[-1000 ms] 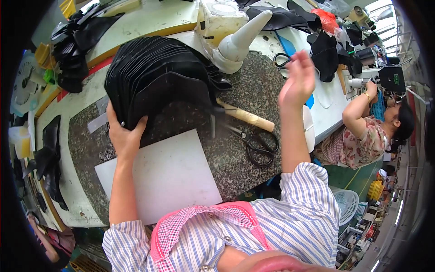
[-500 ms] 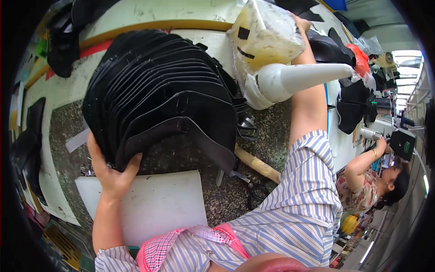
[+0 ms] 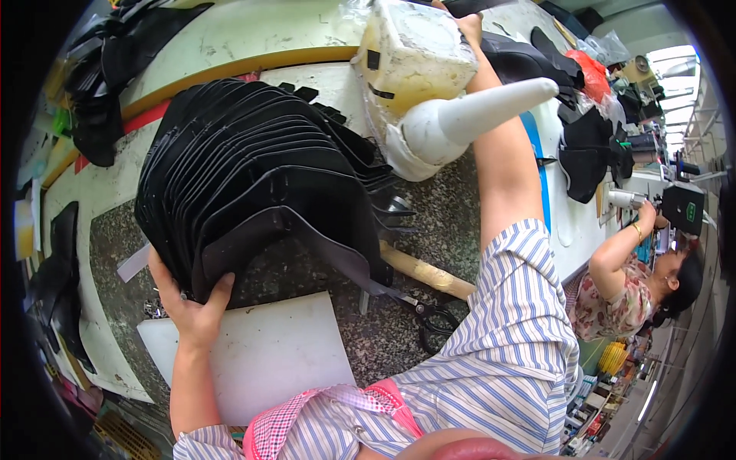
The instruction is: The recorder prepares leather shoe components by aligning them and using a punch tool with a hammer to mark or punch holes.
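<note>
A stack of black sheet pieces [image 3: 253, 169] is found on a dark speckled slab [image 3: 383, 337], left of the middle of the worktable [image 3: 253, 38]. The pieces are bent into arches and nested one behind another, with their edges fanned out; the front piece is faced toward the wearer. The lower left corner of the stack is grasped by the left hand [image 3: 192, 310], the thumb being laid against the front face and the fingers partly hidden at the outer side.

In front of the stack, a white board [image 3: 268, 349] is laid flat on the slab, its far edge being near the left thumb. To the right of the stack, a pale wooden rod [image 3: 429, 272] is seen, one end covered by the striped sleeve [image 3: 514, 314]. Just below it, black-handled scissors [image 3: 438, 322] are partly covered by the same sleeve.

Beyond the stack's right side, a yellowish block-shaped container [image 3: 418, 57] is placed, with a white cone [image 3: 494, 115] tilted at its near side. The right arm is extended past the cone, and the right hand [image 3: 470, 27] is located at the container's far right edge. Its fingers are partly hidden; whether anything is gripped cannot be told.
</note>
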Tool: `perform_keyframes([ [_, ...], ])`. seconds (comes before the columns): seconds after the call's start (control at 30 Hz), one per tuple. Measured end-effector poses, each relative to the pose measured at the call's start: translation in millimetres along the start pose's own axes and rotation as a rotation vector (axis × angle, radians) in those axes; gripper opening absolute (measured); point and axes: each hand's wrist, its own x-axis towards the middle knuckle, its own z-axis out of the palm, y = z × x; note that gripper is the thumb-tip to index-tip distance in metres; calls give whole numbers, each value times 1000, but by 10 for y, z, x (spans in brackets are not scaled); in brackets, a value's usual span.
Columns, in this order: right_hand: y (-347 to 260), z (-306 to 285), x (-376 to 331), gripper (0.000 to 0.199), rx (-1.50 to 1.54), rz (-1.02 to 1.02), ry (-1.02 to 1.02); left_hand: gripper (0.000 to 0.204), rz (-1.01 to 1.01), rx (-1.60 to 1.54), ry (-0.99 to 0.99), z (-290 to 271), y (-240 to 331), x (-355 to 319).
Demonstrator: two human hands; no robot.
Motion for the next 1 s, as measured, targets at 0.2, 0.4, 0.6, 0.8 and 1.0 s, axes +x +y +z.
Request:
perform_keyframes([
  [0.2,-62,-214,-113,22,548,-248,226,82,-23,-38,-22,-67,51,16],
  [0.4,-207,-654,-439,23,1038,-318,534,82,-24,-51,-30,-87,-5,19],
  [0.6,71,-983,-1020,39,1145,190,808,79,-31,-8,17,-23,97,40],
  [0.8,895,-906,-670,30,597,20,660,79,-14,-28,16,-14,12,25],
  [1.0,909,-962,-602,31,396,-14,754,78,-31,-33,-33,-50,111,51],
])
